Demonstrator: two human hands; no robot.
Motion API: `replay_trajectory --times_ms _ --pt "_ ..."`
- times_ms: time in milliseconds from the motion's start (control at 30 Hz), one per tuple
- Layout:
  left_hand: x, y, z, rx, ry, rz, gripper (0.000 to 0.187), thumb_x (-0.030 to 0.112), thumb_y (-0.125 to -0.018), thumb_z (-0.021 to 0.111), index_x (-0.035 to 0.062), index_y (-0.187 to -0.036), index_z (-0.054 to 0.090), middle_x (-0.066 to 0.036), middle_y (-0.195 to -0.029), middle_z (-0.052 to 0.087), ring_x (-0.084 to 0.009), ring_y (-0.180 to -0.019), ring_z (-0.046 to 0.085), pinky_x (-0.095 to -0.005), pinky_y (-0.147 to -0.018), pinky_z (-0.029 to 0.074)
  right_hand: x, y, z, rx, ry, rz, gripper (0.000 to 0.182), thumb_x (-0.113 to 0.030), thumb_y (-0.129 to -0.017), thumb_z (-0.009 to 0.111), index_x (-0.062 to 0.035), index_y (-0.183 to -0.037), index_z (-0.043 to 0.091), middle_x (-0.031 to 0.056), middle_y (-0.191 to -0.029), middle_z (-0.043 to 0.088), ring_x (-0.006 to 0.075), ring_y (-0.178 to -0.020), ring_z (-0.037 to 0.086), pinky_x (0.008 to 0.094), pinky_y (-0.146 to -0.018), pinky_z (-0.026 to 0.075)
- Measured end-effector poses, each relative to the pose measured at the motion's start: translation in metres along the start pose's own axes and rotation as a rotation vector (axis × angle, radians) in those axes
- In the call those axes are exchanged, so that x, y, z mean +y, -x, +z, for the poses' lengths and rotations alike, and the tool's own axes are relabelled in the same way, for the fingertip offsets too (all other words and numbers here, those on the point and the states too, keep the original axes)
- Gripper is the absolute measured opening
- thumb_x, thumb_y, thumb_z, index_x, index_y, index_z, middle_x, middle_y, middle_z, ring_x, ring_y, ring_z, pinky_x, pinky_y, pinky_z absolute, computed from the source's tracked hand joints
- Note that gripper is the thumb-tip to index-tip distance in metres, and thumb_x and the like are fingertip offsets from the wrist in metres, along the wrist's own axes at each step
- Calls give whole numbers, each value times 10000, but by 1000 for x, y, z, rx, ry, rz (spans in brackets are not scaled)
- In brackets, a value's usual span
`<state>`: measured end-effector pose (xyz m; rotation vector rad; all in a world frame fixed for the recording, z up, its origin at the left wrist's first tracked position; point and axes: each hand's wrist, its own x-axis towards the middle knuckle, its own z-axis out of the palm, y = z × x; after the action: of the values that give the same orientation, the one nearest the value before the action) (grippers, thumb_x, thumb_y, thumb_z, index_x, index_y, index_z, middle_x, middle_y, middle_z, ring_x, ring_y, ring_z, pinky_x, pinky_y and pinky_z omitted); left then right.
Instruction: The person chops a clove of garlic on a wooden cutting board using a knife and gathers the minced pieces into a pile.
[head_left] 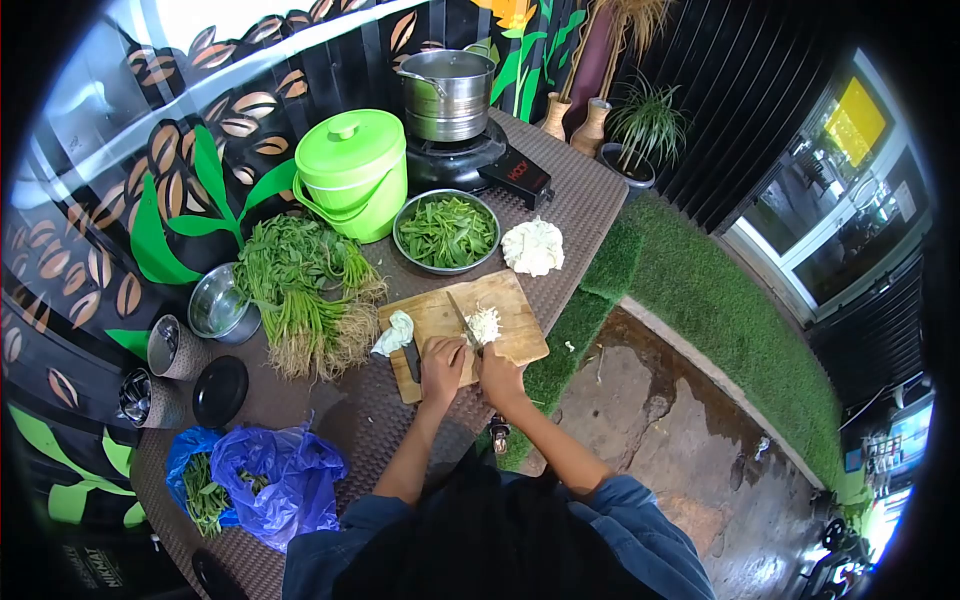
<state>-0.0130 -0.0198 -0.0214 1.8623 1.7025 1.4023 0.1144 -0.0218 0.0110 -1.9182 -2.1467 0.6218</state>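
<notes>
My right hand [501, 378] grips a knife [460, 316] at the near edge of a wooden cutting board [518, 305], its blade pointing away across the board. Just left of it, my left hand [443, 365] rests on the board with fingers curled; whatever is under them is hidden. A small heap of finely chopped white pieces [485, 322] lies right beside the blade. On the board's left side sit a crumpled pale cloth or bag [396, 333] and a dark narrow object [412, 361].
Beyond the board stand a metal bowl of cut greens [446, 232], a white crumpled cloth [532, 247], a lidded green bucket [352, 180] and a pot [448, 98] on a stove [455, 160]. Rooted greens [300, 290], a metal bowl [222, 308] and blue bags [275, 480] lie left.
</notes>
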Motion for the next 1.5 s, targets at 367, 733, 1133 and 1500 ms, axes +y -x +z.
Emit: replay_trajectory --times_ms 367,733,1133,1500 --pt "-1 0 0 10 0 16 107 45 -763 653 15 -861 685 -104 -896 669 -273 -916 574 -355 -798 468 -11 7 3 21 23 46 267 -231 -877 504 12 -975 454 256 -798 638 409 -753 643 487 -665 517" --pt "6 -1 -4 -7 -1 4 105 59 -769 646 11 -853 686 -89 -904 669 -261 -919 554 -352 -808 461 -11 9 1 33 75 -10 244 -160 -862 494 33 -1004 447 240 -742 632 407 -733 643 478 -658 520" --pt "2 -1 -3 6 28 6 102 44 -752 666 13 -845 695 -90 -898 683 -263 -891 565 -351 -789 468 -14 8 2 -13 43 48 288 -247 -900 478 25 -985 443 271 -779 627 411 -759 639 482 -663 516" --pt "7 -2 -6 60 43 -69 134 19 -790 641 -9 -900 571 -123 -864 657 -259 -876 616 -342 -759 483 -18 2 -3 -16 -5 34 273 -207 -874 487 30 -1004 444 263 -797 630 411 -773 640 503 -686 510"
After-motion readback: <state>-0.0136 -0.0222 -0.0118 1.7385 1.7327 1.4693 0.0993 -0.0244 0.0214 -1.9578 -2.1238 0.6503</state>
